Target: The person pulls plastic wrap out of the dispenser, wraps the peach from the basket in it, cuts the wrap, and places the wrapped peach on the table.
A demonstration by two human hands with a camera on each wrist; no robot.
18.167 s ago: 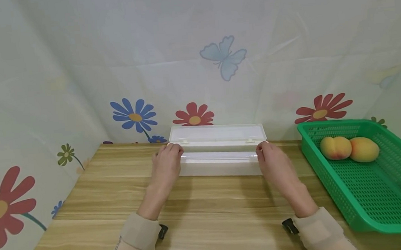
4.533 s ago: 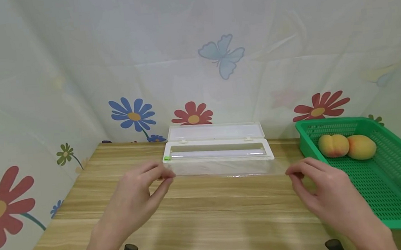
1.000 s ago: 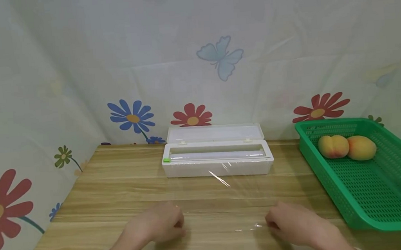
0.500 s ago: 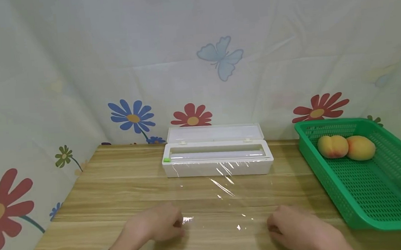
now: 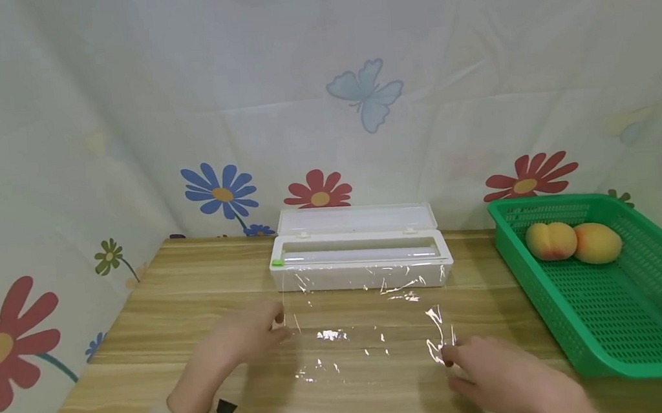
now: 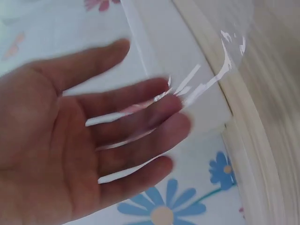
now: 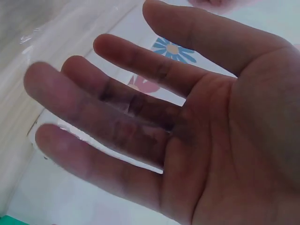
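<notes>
A white cling film dispenser (image 5: 362, 276) stands at the back of the table, its lid (image 5: 357, 220) raised and a film roll (image 5: 361, 255) inside. Clear cling film (image 5: 332, 335) runs from its front edge toward me, glinting and wrinkled. At the sheet's left edge is my left hand (image 5: 247, 333); in the left wrist view its fingers (image 6: 140, 150) are spread, with film (image 6: 225, 63) against the fingertips. My right hand (image 5: 504, 374) lies by the sheet's right corner. In the right wrist view its fingers (image 7: 98, 164) are extended and apart, and nothing is gripped.
To the right stands a green plastic basket (image 5: 549, 312) holding two peaches (image 5: 573, 242). A green slider (image 5: 278, 262) sits at the dispenser's left end. Behind the wooden table (image 5: 159, 324) hangs a flowered curtain (image 5: 300, 105).
The film was drawn from the box toward me, pinched in both hands. Within the last second the fingers have loosened, the left hand has moved slightly forward, and the film has wrinkled.
</notes>
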